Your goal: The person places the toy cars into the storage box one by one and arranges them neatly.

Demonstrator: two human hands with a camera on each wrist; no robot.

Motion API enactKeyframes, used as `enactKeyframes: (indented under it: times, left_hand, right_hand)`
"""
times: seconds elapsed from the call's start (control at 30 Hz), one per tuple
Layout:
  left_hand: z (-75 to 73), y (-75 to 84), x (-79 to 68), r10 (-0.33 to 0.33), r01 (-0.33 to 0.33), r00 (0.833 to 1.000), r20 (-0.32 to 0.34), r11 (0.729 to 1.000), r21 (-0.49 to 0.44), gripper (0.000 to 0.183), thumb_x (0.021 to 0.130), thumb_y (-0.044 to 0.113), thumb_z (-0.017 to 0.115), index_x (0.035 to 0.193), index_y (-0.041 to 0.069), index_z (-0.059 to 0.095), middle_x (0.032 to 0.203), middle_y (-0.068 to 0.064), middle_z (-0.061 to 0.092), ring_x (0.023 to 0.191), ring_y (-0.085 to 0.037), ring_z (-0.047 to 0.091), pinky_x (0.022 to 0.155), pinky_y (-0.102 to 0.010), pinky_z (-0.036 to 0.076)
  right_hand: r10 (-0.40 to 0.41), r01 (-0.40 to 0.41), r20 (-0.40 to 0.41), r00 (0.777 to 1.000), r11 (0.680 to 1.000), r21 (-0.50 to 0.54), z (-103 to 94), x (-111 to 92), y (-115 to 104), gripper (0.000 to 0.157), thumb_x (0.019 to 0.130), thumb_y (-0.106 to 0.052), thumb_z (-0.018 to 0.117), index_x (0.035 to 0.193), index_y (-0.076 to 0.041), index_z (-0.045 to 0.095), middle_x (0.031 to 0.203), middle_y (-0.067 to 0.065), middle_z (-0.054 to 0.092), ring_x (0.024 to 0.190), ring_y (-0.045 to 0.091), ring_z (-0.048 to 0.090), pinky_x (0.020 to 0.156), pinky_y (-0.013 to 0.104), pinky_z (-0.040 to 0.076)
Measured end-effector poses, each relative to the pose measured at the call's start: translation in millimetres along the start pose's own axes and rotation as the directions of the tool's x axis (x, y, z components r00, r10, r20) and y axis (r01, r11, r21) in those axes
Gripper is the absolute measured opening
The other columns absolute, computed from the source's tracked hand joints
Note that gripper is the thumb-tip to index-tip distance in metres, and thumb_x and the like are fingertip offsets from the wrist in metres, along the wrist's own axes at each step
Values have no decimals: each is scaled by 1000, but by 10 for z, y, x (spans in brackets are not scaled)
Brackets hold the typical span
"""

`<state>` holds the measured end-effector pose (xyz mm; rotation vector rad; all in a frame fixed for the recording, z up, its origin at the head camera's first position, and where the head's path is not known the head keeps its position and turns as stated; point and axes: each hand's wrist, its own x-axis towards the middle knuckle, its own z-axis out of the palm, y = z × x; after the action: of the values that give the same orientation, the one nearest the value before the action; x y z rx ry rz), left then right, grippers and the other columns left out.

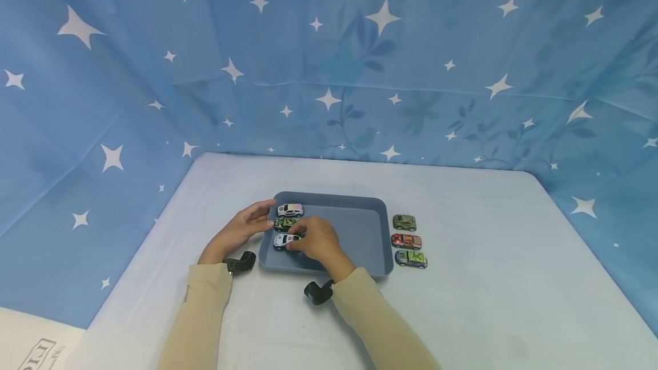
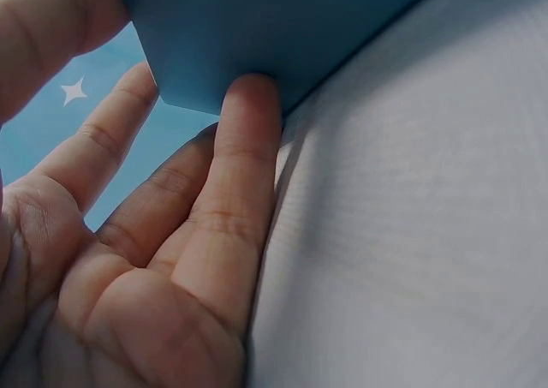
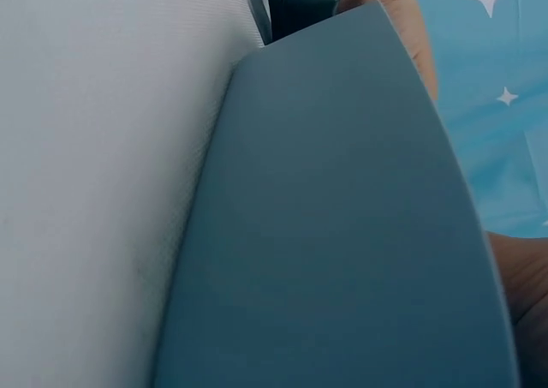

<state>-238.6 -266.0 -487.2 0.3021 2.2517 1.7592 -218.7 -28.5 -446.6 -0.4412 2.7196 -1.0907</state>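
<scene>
In the head view a grey-blue tray [image 1: 354, 238] holds a column of toy cars along its left side. A white toy car with coloured marks [image 1: 290, 210] is at the back, a green camouflage toy car [image 1: 285, 224] is in the middle, and a white toy car [image 1: 281, 241] is at the front. My right hand [image 1: 320, 240] reaches over the tray and pinches the front white car between thumb and fingers. My left hand [image 1: 241, 230] rests against the tray's left end. Its fairly straight fingers touch the outer wall [image 2: 223, 37] in the left wrist view.
Right of the tray, on the white tabletop [image 1: 478, 256], lie a green toy car [image 1: 405, 222], a red toy car [image 1: 406, 241] and a blue-green toy car [image 1: 411, 258]. A blue star-patterned curtain [image 1: 329, 73] hangs behind. The tray's front wall [image 3: 325, 217] blocks the right wrist view.
</scene>
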Motion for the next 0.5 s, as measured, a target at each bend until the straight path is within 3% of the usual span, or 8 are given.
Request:
enactKeyframes:
  times: [0.5]
  left_hand:
    - [2,6,-13,13,-13,1000,5,1000,-7,66,109,12,64,167,0,35,169,-32,34,156,-53,34,127,-65,30]
  right_hand:
    - [7,-8,-14,1000,999,-46,95,50,-44,26,83,-19,97,106,-13,85,107,1,82,103,24,74,89,43,60]
